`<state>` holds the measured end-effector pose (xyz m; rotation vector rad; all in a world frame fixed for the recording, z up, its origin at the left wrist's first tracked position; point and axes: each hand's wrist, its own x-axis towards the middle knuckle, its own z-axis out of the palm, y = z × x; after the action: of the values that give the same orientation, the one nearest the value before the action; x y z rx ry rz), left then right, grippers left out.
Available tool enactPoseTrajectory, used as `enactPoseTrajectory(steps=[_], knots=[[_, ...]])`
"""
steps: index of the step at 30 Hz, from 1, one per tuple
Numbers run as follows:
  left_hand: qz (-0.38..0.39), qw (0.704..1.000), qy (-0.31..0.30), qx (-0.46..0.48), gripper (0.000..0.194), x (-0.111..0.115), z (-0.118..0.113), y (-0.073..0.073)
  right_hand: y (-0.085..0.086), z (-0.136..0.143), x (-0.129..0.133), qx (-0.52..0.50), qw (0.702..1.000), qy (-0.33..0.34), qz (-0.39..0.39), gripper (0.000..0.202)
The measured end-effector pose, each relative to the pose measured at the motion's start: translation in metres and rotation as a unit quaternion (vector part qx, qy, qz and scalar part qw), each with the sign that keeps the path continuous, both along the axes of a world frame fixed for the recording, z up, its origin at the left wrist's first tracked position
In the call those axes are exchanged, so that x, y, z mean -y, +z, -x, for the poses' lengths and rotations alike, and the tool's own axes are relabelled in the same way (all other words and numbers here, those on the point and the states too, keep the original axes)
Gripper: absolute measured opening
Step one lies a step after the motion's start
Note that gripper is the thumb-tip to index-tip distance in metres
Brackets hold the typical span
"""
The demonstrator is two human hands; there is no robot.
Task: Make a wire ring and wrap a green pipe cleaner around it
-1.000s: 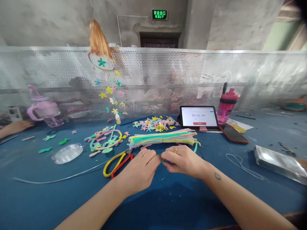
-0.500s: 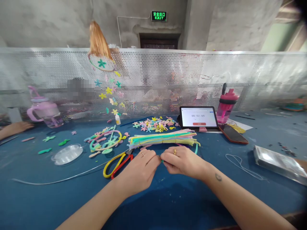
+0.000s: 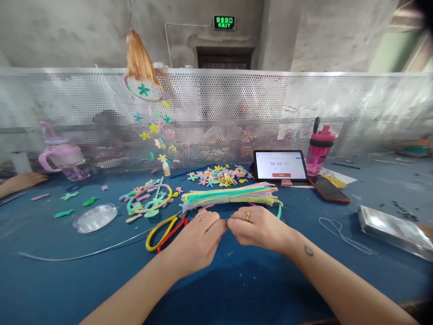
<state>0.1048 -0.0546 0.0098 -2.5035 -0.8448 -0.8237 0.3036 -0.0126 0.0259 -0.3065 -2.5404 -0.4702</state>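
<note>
My left hand (image 3: 199,239) and my right hand (image 3: 255,227) meet fingertip to fingertip at the middle of the blue table (image 3: 216,293). Both are closed in a pinch, and whatever lies between the fingertips is too small and hidden to name. Just beyond them lies a bundle of pastel pipe cleaners (image 3: 230,196). Scissors with yellow and red handles (image 3: 169,232) rest beside my left hand, their blades partly out of sight. A wrapped ring (image 3: 149,201) with pastel pieces sits farther left, and a pile of small flower shapes (image 3: 219,175) is behind the bundle.
At the right are a tablet (image 3: 280,166), a pink bottle (image 3: 320,151), a phone (image 3: 329,189), a loop of cord (image 3: 345,234) and a clear box (image 3: 394,230). A clear dish (image 3: 96,218) and a pink jug (image 3: 64,158) stand left; another person's hand (image 3: 25,181) is at the far left.
The green bit seen between my fingertips is now out of sight. My right hand has shifted very slightly; my left hand has hardly moved.
</note>
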Motion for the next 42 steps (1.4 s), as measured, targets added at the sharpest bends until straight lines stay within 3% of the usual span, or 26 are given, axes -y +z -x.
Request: enactPoseTrajectory(steps=[11, 17, 27, 35, 42], knots=[[-0.006, 1.0, -0.011, 0.004, 0.019, -0.0009, 0.0, 0.0001, -0.005, -0.0009, -0.0033, -0.026, 0.998, 0.007, 0.064, 0.02], [-0.012, 1.0, -0.026, 0.009, 0.018, -0.0023, 0.0018, 0.0006, 0.0001, 0.0007, 0.0003, -0.092, 0.982, 0.032, 0.162, 0.008], [-0.012, 1.0, -0.025, -0.006, 0.018, -0.0022, 0.0011, -0.0011, 0.003, -0.0014, 0.002, -0.093, 0.936, 0.016, 0.339, 0.015], [0.012, 0.999, -0.031, -0.018, 0.019, -0.0005, 0.0008, -0.001, 0.0018, -0.0034, -0.0027, -0.074, 0.954, 0.067, 0.282, 0.011], [0.007, 0.999, -0.03, -0.006, 0.018, -0.003, 0.0009, -0.002, 0.004, -0.0055, -0.0009, -0.062, 0.954, 0.053, 0.287, 0.009]])
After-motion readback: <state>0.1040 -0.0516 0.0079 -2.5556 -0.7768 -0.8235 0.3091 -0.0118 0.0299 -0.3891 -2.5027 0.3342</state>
